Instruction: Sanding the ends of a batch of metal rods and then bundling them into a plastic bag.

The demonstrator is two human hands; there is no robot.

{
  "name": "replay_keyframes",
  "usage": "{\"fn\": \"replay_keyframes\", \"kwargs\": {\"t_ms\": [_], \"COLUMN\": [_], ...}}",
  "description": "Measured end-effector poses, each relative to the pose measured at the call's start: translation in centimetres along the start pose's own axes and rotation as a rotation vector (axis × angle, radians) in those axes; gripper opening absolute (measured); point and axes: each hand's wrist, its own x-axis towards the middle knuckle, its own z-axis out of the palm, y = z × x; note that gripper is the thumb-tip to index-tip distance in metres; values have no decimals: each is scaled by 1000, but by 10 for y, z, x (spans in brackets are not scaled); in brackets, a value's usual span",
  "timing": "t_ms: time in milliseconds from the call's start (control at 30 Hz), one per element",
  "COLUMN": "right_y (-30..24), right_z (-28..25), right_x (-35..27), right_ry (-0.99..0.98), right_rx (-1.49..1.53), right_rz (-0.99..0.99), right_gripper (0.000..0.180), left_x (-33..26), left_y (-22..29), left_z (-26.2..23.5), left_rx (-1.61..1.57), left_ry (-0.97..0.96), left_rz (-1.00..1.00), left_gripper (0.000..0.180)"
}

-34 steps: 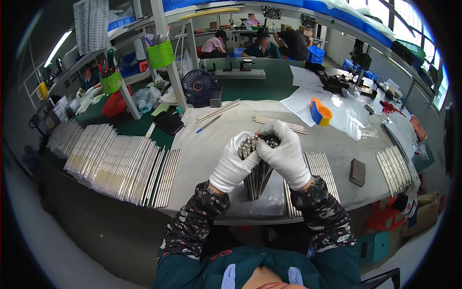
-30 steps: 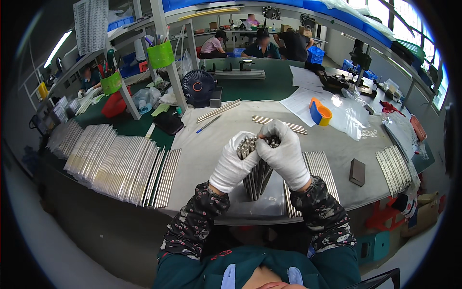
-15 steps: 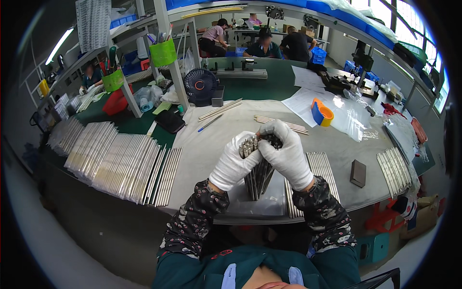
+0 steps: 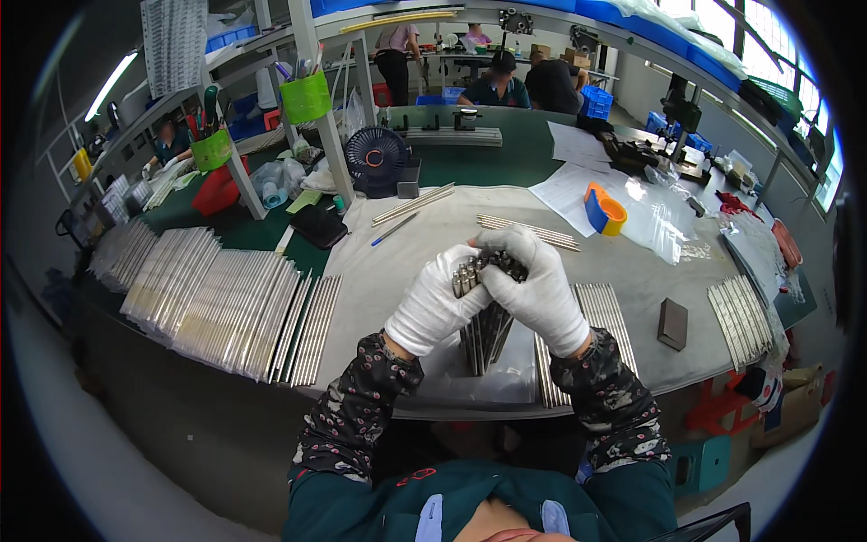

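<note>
A bundle of metal rods (image 4: 483, 341) stands upright on a clear plastic sheet (image 4: 440, 372) in front of me. White gloves cover both hands. My left hand (image 4: 432, 305) is wrapped round the left side of the bundle near its top. Over the right side curls my right hand (image 4: 540, 294), its fingers closed about the upper rod ends. The rod tips show between the hands, shiny on the left and darker on the right. A flat row of rods (image 4: 607, 323) lies beside my right wrist, partly under the forearm.
Many wrapped rods (image 4: 212, 298) lie stacked at the left. Loose rods (image 4: 528, 232) and a blue pen (image 4: 394, 229) lie beyond my hands. At the right are a dark block (image 4: 672, 324), an orange-and-blue tape dispenser (image 4: 605, 212) and more rods (image 4: 739, 321). A fan (image 4: 376, 163) stands behind.
Both hands still grip the bundle; the fingers of my right hand have shifted slightly left over the rod tops. My left forearm has moved slightly left. In the background, a person has stood up.
</note>
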Motion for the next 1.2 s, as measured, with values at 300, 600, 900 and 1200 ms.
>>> {"fn": "replay_keyframes", "kwargs": {"t_ms": [300,600,900,1200], "right_y": [8,7,0,-4], "right_z": [-1,-4,10,-5], "right_x": [1,1,-13,-8], "right_ry": [-44,-126,72,-129], "right_rx": [21,10,400,500], "right_rz": [-69,-70,24,204], "right_gripper": [20,22,93,78], "left_x": [-1,-1,-29,-33], "left_y": [0,-2,-40,-36], "left_z": [-7,-8,39,52], "left_rx": [168,269,326,113], "left_ry": [-48,-64,-77,27], "left_rz": [-6,-1,103,70], "left_gripper": [35,45,70,64]}}
